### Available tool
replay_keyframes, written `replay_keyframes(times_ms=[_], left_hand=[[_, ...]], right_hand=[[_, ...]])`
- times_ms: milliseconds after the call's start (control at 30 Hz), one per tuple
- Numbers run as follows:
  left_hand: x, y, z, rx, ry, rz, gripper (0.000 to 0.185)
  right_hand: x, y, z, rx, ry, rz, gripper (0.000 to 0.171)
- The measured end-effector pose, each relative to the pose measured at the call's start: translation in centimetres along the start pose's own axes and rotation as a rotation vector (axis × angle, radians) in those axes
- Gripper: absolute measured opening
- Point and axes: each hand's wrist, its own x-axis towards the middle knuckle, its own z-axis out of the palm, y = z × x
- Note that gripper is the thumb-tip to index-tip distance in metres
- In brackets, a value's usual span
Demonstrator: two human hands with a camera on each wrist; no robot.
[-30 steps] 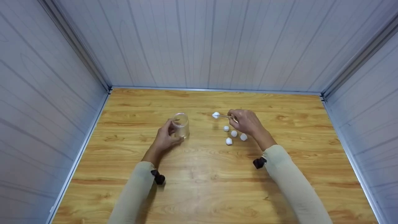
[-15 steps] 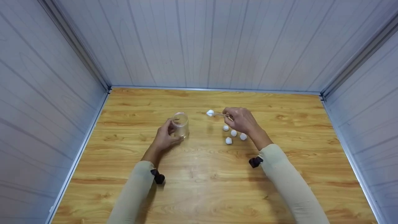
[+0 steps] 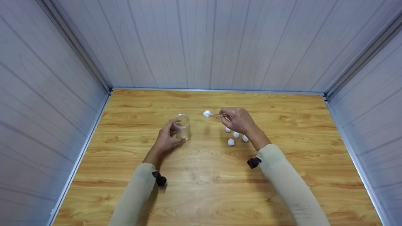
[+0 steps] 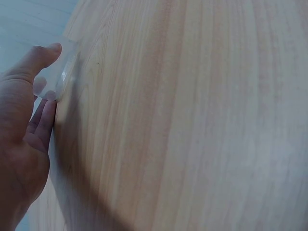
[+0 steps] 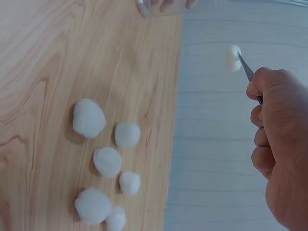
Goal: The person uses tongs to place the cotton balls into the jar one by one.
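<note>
In the head view my left hand [image 3: 165, 139] holds a clear cup [image 3: 182, 127] that stands upright on the table, thumb and fingers round its side. The left wrist view shows only part of this clear cup [image 4: 67, 72] at its left edge. My right hand [image 3: 239, 120] pinches metal tweezers [image 3: 215, 114]. Their tips grip a white cotton ball [image 3: 206, 113], raised above the table to the right of the cup and apart from it. Several loose cotton balls [image 3: 231, 142] lie on the table beneath and in front of the right hand, one partly hidden by it.
A wood-patterned table [image 3: 201, 188] lies under everything. Pale panel walls stand at the back [image 3: 201, 47], the left [image 3: 40, 110] and the right [image 3: 373, 110]. A dark wrist camera [image 3: 254, 162] sits on the right sleeve, another dark wrist camera [image 3: 160, 179] on the left.
My right hand has moved left, carrying the tweezers and the cotton ball closer to the cup. The left hand and cup stay where they were.
</note>
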Motion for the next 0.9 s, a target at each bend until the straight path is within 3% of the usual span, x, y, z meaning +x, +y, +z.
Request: replay_keyframes(times_ms=[900], left_hand=[[-0.1, 0.8, 0.0, -0.011, -0.002, -0.043, 0.084]], right_hand=[[2.7, -3.5, 0.8, 0.014, -0.033, -0.031, 0.014]])
